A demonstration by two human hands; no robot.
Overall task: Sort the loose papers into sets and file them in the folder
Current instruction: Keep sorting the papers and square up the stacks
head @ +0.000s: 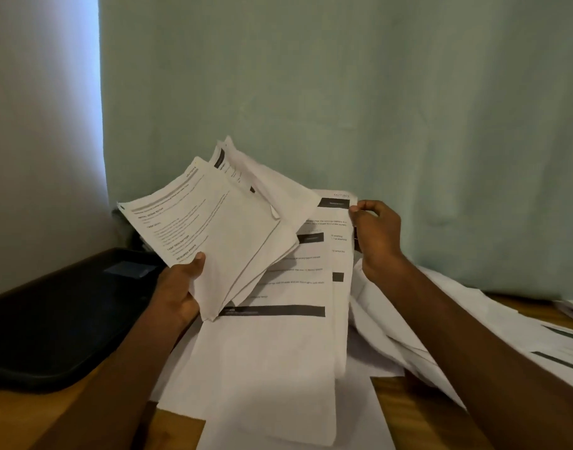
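Papers (272, 336) — both hands (178, 287) gripping.

White papers (272, 352) (black-barred), black folder (51, 319), green curtain (343, 92).

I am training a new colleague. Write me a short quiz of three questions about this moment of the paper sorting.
1. True or false: the left hand holds a fanned bundle of papers.
2. What does the right hand do? A) rests flat on the table B) pinches the edge of a raised sheet C) opens the folder
3. On which side of the papers does the dark folder lie?

Key
1. True; the thumb presses on top of the bundle.
2. B
3. On the person's left, closed, on the wooden table.
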